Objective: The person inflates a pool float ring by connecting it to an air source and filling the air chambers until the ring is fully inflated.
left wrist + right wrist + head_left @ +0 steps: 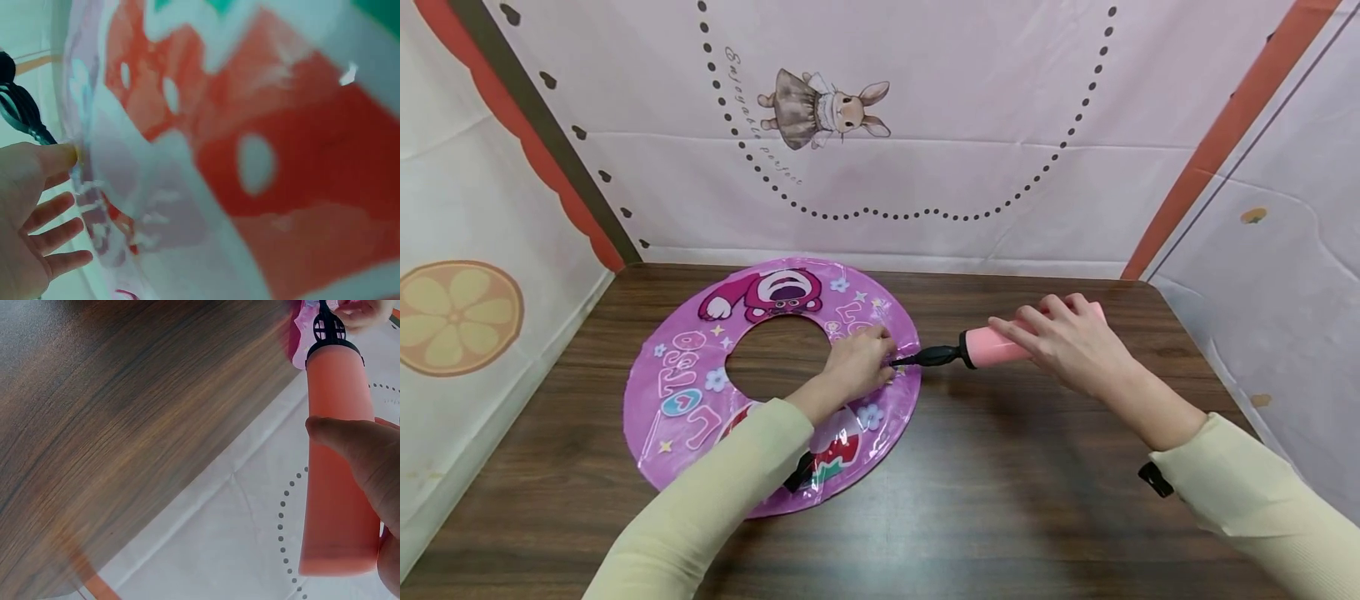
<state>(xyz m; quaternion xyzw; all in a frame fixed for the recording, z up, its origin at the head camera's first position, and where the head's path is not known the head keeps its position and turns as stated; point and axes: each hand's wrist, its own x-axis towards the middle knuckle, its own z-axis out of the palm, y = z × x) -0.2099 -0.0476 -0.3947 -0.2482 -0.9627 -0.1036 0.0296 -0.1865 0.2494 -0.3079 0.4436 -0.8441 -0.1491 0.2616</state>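
A purple inflatable swim ring (647, 400) with bear and strawberry prints lies on the table, rounded with some air. On its right side my left hand (861, 362) pinches the valve between thumb and forefinger; in the left wrist view the other fingers (59, 240) are spread. The valve itself is mostly hidden by the fingertips. The black nozzle (936, 356) of a pink hand pump (992, 347) meets the ring there. My right hand (1075, 346) grips the pump's pink barrel from above, thumb along one side, holding it tilted above the table.
The brown wood-grain table (1000, 500) carries the ring on its left half. Printed cloth walls (925, 167) stand behind and at both sides. A black strap (1155, 480) shows at the right sleeve, and a black piece (800, 472) at the left sleeve.
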